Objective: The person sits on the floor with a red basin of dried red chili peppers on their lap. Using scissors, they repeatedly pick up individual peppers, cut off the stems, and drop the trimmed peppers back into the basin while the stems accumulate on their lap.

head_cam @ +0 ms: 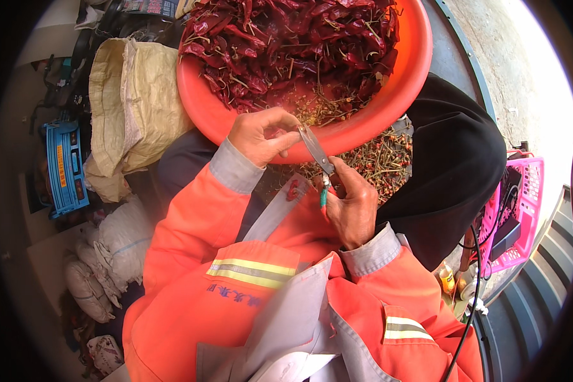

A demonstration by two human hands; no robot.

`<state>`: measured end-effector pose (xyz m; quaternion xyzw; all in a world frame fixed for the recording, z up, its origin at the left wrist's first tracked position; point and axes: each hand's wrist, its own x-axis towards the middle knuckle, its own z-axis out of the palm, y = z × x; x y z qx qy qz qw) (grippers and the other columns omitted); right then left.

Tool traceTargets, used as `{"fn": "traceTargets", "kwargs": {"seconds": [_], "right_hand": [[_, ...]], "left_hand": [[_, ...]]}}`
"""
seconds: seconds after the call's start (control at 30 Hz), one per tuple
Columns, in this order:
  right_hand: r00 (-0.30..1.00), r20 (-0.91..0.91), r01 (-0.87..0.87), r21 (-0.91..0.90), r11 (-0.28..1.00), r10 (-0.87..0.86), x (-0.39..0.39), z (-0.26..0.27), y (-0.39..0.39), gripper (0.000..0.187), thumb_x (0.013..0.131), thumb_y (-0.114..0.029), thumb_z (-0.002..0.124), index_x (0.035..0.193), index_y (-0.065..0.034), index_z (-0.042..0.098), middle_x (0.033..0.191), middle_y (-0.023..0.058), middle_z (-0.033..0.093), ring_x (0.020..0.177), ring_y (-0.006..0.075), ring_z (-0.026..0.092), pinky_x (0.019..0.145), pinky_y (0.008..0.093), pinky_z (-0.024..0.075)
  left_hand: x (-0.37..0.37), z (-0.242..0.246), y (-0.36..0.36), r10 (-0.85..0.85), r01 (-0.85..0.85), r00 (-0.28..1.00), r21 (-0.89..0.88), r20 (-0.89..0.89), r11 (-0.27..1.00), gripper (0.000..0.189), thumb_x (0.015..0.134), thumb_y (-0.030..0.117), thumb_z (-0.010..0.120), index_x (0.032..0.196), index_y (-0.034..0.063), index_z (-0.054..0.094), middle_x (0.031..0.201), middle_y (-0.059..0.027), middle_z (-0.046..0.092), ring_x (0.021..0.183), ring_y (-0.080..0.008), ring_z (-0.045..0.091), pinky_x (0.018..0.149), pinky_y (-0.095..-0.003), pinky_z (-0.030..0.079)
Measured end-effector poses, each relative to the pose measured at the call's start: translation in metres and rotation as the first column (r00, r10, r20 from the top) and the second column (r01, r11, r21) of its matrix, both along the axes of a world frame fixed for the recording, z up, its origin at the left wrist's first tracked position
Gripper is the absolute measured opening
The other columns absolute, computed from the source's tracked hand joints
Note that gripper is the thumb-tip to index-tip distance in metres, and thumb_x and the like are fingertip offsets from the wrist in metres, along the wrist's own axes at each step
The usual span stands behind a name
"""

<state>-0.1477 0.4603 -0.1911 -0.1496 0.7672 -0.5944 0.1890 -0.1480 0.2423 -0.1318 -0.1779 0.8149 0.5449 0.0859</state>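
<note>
My right hand (pixel 351 203) grips a pair of scissors (pixel 319 152) whose handle has a green wrapping. The blades point up and left, and their tips meet the fingertips of my left hand (pixel 265 136). Between that thumb and forefinger is a small dark red piece, seemingly a dried chili pepper, mostly hidden by the fingers. Both hands are at the near rim of an orange-red plastic tub (pixel 200 107). Wrinkled dried red chili peppers (pixel 286 43) fill its far part, with loose seeds and stems (pixel 322 107) towards the near side.
Cut stems (pixel 384 160) lie scattered below the tub, between my legs. A woven sack (pixel 157 105) stands open on the left, with white stuffed bags (pixel 124 238) nearer me. At right are a pink plastic basket (pixel 525 210) and a black cable (pixel 477 267).
</note>
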Motion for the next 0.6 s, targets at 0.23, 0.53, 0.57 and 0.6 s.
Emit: {"fn": "traceTargets", "kwargs": {"seconds": [0.23, 0.53, 0.57, 0.6], "right_hand": [[0.998, 0.055, 0.006, -0.018, 1.0, -0.005, -0.0012, 0.0021, -0.0009, 0.043, 0.077, -0.005, 0.074, 0.119, -0.0022, 0.066, 0.077, 0.0145, 0.064, 0.06, 0.0269, 0.063, 0.055, 0.0386, 0.0482], [0.999, 0.035, 0.006, -0.041, 0.999, -0.005, -0.0035, 0.0011, -0.0013, 0.037, 0.077, -0.004, 0.071, 0.114, -0.0035, 0.067, 0.076, 0.0155, 0.064, 0.061, 0.0303, 0.063, 0.056, 0.0394, 0.0478], [1.0, 0.029, 0.011, -0.047, 0.999, -0.009, -0.0038, 0.0017, -0.0004, 0.036, 0.077, -0.003, 0.07, 0.113, -0.0038, 0.067, 0.076, 0.016, 0.064, 0.061, 0.0305, 0.063, 0.056, 0.0395, 0.0478], [0.999, 0.049, 0.002, -0.041, 0.999, 0.0, -0.0039, 0.0023, 0.0005, 0.035, 0.077, -0.002, 0.07, 0.112, -0.0041, 0.067, 0.076, 0.0166, 0.063, 0.061, 0.0307, 0.064, 0.056, 0.0396, 0.0479]], "left_hand": [[-0.0059, 0.0028, 0.0007, 0.041, -0.045, 0.998, 0.105, 0.045, 0.993, 0.014, 0.086, -0.002, 0.072, 0.099, -0.0028, 0.068, 0.084, -0.0043, 0.068, 0.061, -0.0059, 0.062, 0.056, -0.0205, 0.051], [-0.0086, 0.0047, 0.0016, 0.048, -0.066, 0.993, 0.174, 0.105, 0.982, 0.015, 0.087, -0.003, 0.07, 0.101, -0.0044, 0.067, 0.082, -0.0055, 0.069, 0.063, -0.0078, 0.064, 0.058, -0.0209, 0.053], [-0.0084, 0.0049, 0.0021, 0.053, -0.071, 0.992, 0.166, 0.111, 0.984, 0.015, 0.087, -0.003, 0.07, 0.102, -0.0047, 0.067, 0.082, -0.0056, 0.069, 0.064, -0.0081, 0.065, 0.058, -0.0209, 0.053], [-0.0081, 0.0051, 0.0025, 0.056, -0.074, 0.993, 0.168, 0.107, 0.983, 0.015, 0.087, -0.003, 0.07, 0.101, -0.0048, 0.067, 0.083, -0.0057, 0.069, 0.064, -0.0082, 0.065, 0.059, -0.0209, 0.054]]}}
